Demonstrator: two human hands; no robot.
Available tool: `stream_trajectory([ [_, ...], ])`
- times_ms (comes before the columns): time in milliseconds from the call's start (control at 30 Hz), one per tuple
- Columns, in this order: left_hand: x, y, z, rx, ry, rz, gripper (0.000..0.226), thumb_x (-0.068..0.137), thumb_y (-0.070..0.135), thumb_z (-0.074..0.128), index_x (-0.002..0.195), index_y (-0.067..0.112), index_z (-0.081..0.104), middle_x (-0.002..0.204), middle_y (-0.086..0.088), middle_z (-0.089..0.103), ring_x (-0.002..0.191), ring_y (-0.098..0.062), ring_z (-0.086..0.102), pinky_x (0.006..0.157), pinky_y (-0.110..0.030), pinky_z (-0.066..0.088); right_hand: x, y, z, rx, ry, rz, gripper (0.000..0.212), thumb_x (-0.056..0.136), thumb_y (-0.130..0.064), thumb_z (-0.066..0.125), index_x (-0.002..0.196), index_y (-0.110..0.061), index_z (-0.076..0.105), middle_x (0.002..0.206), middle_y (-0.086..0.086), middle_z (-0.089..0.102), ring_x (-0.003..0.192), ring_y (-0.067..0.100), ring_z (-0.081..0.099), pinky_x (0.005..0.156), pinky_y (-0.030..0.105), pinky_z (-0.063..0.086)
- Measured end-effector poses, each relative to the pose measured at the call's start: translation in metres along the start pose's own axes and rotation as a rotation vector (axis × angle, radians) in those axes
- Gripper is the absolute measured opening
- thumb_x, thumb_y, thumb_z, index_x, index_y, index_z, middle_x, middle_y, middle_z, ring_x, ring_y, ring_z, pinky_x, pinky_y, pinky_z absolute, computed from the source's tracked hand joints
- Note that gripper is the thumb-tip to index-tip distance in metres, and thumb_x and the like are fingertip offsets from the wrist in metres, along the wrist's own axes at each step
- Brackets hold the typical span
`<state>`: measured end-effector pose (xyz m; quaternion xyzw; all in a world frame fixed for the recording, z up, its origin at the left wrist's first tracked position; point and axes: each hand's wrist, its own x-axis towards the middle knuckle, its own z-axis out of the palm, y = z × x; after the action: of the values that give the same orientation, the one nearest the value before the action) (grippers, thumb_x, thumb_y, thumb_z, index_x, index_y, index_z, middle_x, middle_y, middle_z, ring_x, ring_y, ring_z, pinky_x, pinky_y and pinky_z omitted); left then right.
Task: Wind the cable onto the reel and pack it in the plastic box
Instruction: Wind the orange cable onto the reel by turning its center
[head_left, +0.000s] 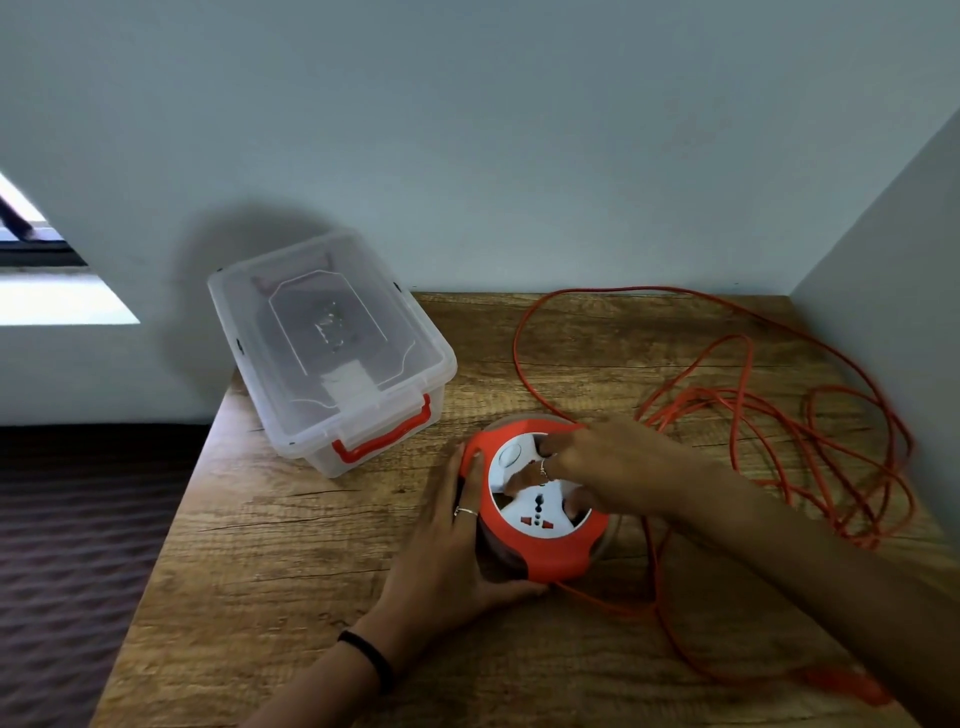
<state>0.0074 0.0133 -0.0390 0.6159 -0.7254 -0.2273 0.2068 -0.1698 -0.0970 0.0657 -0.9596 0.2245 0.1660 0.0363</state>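
We see the orange reel (540, 499) lying flat on the wooden table (291, 561), its white socket face turned up. The left hand (457, 556) cups the reel's near-left side, fingers curved along the rim and thumb tucked under the front edge, so it grasps the reel. The right hand (587, 462) reaches over from the right and rests on top of the reel, its fingertips dipping into the recesses of the white centre; the fingers look curled as if gripping there, though motion blur makes that hard to confirm.

The orange cable (779, 426) lies mostly unwound, sprawled in loose loops over the right half of the table, with one long loop arching toward the back wall. A strand runs from under the reel's front edge along the table toward the near right corner, where a blurred orange plug (852, 686) lies beneath the right forearm.

The clear plastic box (332, 348) sits at the table's back-left corner, apart from the reel, its lid on and its orange handle (384, 434) facing the reel.
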Motion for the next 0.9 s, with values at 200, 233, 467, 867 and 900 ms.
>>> stream_trajectory([
  [200,-0.001,0.003,-0.003,-0.024,0.008,0.029,0.124,0.055,0.086,0.057,0.129,0.053,-0.037,0.141,0.027,-0.034,0.140,-0.005,-0.016,0.113,-0.031,0.014,0.001,0.006,0.008,-0.140,0.093,-0.056,0.060,0.084,-0.054,0.053,0.139,-0.052,0.028,0.104,-0.005,0.065,0.071,0.020,0.062,0.047,0.023,0.019],
  [233,-0.001,0.004,-0.004,-0.028,0.013,0.039,0.124,0.055,0.086,0.057,0.129,0.054,-0.037,0.140,0.028,-0.034,0.140,-0.004,-0.016,0.112,-0.030,0.013,0.001,0.005,0.009,-0.147,0.108,-0.041,0.060,0.084,-0.056,0.051,0.139,-0.052,0.028,0.103,-0.004,0.065,0.071,0.021,0.062,0.048,0.023,0.019],
  [467,0.000,0.001,0.000,-0.027,0.038,0.030,0.128,0.056,0.087,0.057,0.144,0.039,-0.022,0.148,0.023,-0.026,0.143,-0.003,-0.014,0.115,-0.033,0.017,0.003,-0.010,0.012,-0.127,0.219,0.126,0.062,0.079,-0.059,0.053,0.137,-0.038,0.042,0.076,0.000,0.066,0.064,0.020,0.058,0.048,0.022,0.013],
  [867,-0.004,0.002,0.000,-0.036,0.047,0.052,0.122,0.056,0.088,0.056,0.133,0.053,-0.032,0.145,0.024,-0.029,0.141,-0.004,-0.011,0.111,-0.027,0.015,0.016,-0.052,0.037,0.205,0.379,0.615,0.060,0.083,-0.057,0.048,0.129,-0.019,0.049,0.102,-0.001,0.066,0.094,0.020,0.061,0.066,0.027,0.033],
  [900,-0.004,0.002,0.000,-0.031,0.048,0.045,0.123,0.055,0.089,0.055,0.134,0.051,-0.032,0.147,0.022,-0.028,0.141,-0.004,-0.011,0.111,-0.027,0.015,0.018,-0.054,0.039,0.221,0.393,0.649,0.061,0.083,-0.057,0.048,0.131,-0.019,0.048,0.103,-0.001,0.066,0.096,0.020,0.061,0.067,0.027,0.034],
])
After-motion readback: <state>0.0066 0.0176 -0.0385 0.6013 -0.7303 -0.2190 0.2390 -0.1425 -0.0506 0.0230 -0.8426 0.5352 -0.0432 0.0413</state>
